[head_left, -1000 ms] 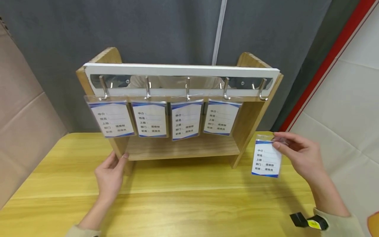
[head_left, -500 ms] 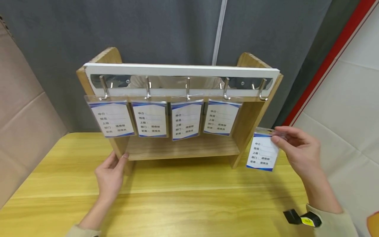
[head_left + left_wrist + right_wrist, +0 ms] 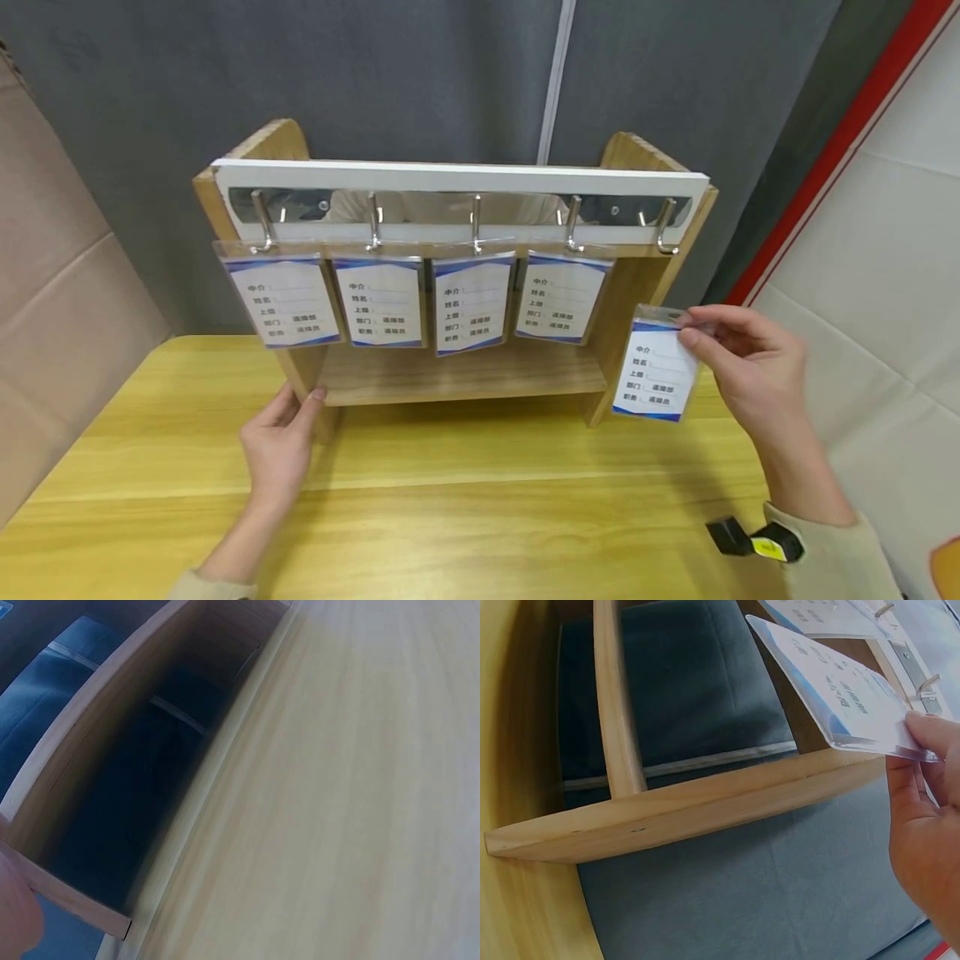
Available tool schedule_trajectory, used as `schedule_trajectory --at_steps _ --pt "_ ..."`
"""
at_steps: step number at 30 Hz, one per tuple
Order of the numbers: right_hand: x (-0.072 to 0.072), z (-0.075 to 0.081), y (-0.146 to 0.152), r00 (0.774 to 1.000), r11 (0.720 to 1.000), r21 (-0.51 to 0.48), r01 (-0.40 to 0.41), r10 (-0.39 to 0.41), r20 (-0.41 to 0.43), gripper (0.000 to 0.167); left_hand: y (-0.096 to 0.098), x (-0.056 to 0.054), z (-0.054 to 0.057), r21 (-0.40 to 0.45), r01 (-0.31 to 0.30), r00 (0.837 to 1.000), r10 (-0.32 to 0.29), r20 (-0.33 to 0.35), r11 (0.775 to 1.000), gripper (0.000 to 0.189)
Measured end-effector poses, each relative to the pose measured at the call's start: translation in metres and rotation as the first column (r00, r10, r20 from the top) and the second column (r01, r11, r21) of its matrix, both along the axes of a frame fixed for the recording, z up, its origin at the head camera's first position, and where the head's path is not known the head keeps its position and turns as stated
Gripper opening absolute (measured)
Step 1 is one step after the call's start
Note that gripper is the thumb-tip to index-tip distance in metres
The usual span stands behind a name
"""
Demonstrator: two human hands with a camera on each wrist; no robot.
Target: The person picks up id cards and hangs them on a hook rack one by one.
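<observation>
My right hand (image 3: pixel 757 367) pinches the top right corner of a clear badge holder (image 3: pixel 654 367) between thumb and fingers. The holder has a white card with blue corners and hangs in the air beside the rack's right side. In the right wrist view the badge holder (image 3: pixel 847 690) is seen nearly edge-on, overlapping the hook rail. My left hand (image 3: pixel 277 442) grips the lower left side panel of the wooden rack (image 3: pixel 465 387), thumb at the front. Only a blurred finger (image 3: pixel 16 907) shows at the left wrist view's edge.
Similar badge holders (image 3: pixel 474 304) hang on the left and middle hooks of a metal rail (image 3: pixel 442 208). The rightmost hook (image 3: pixel 664 229) is bare. A wood-grain table (image 3: pixel 450 525) lies below, with a grey curtain (image 3: pixel 420 75) behind.
My right hand has lifted the badge holder and brought it left, closer to the rack's right side panel. My left hand and the rack have stayed still.
</observation>
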State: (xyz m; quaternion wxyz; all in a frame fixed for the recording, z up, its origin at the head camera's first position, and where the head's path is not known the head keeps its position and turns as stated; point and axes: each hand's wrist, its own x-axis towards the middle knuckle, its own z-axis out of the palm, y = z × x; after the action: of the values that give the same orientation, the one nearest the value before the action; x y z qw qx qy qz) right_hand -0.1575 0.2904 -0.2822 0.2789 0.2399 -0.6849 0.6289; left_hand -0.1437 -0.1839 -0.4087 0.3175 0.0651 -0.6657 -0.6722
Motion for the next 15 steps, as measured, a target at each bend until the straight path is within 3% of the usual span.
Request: schedule_trajectory --at_steps 8,15 --pt "-0.008 0.015 -0.005 0.992 0.993 -0.065 -0.096 0.09 -0.086 0.025 0.0 0.0 0.001 -0.002 0.0 1.0 0.0 0.009 1.0 0.035" --pt "-0.004 0.033 -0.014 0.999 0.999 -0.043 -0.032 0.031 -0.024 0.023 -0.001 0.0 0.001 -0.002 -0.008 1.0 0.008 0.014 1.0 0.035"
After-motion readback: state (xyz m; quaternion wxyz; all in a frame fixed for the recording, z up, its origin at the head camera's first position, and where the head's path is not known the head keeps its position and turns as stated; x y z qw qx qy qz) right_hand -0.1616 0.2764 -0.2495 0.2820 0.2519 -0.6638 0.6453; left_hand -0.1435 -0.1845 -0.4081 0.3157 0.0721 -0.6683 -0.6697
